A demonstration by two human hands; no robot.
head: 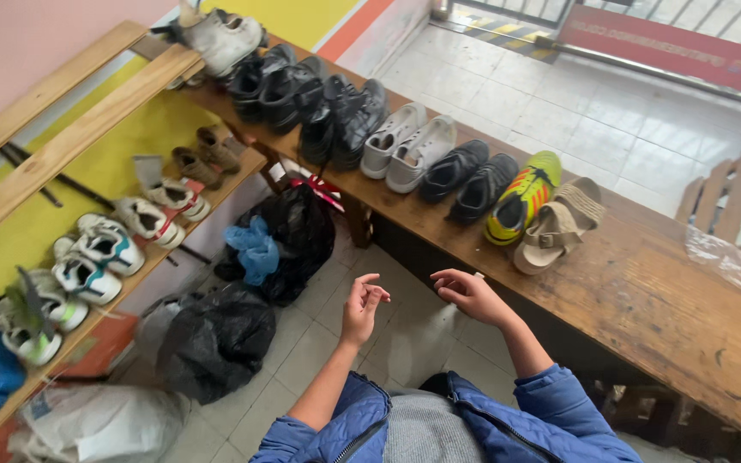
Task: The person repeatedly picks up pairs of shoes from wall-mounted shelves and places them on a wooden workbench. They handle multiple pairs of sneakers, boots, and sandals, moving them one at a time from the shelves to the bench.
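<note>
The left hand (362,304) and the right hand (469,296) hang side by side in the air just off the near edge of the desk (645,291), a small gap between them. Both are empty, with fingers loosely curled and spread, clamped on nothing and touching nothing.

Nearest to them on the desk is a beige sandal (557,227), lying close to the near edge with its long axis running across the desk, toe toward the far edge and heel toward the person. Just beside it, touching or nearly so, lies a yellow and green football boot (523,197) on the same axis.

Judging from how things lie, the row looks largely arranged already: black sneakers (469,178), grey-white sneakers (406,144) and further black shoes (315,99) stand in pairs along the desk toward its far left end, where a pale shoe (220,39) sits. The right stretch of the desk carries no shoes.

On the wooden shelf (70,141) at left, more white and brown shoes sit in pairs. Black plastic bags (216,339) lie on the tiled floor (405,334) below.
</note>
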